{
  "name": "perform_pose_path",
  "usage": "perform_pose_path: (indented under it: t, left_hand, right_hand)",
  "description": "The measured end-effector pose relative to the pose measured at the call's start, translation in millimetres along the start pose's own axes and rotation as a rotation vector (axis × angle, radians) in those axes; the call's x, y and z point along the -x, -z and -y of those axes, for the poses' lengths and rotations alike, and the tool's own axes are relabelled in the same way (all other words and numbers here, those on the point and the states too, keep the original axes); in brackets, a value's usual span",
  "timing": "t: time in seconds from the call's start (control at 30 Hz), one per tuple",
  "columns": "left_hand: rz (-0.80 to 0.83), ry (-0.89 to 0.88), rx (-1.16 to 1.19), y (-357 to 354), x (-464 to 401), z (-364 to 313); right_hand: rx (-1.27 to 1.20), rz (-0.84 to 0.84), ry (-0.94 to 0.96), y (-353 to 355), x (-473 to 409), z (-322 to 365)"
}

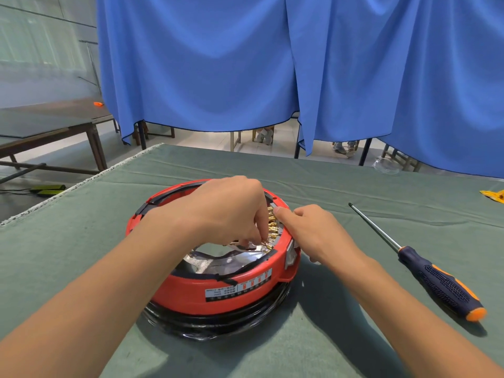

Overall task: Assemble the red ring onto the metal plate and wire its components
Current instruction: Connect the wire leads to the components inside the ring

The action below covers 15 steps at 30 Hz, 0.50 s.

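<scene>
The red ring (191, 290) sits on a black base in the middle of the green cloth table, with a shiny metal plate (218, 257) showing inside it. A row of gold terminals (272, 227) lines the ring's inner right wall. My left hand (229, 211) reaches over the ring, fingers curled down, and pinches at the terminals. My right hand (313, 233) rests on the ring's right rim, its index finger stretched out and touching the rim by the terminals. What the left fingertips hold is hidden.
A screwdriver (433, 276) with a dark blue and orange handle lies on the green cloth (354, 192) to the right. A yellow scrap (493, 196) lies at the far right edge. Blue curtains (245, 64) hang behind the table.
</scene>
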<state>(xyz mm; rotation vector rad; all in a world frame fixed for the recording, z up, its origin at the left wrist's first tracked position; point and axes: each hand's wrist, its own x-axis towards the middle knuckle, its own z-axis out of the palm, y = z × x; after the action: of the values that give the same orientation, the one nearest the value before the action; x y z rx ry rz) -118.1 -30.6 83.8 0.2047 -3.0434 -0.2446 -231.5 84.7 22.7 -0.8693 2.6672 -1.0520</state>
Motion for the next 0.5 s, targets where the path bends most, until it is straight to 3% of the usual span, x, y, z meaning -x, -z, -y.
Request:
perform_pose_path:
  t: [0.5]
  left_hand:
    - [-0.061, 0.0, 0.003, 0.8, 1.2, 3.1]
  right_hand:
    - [-0.012, -0.005, 0.023, -1.6, -2.4, -2.5]
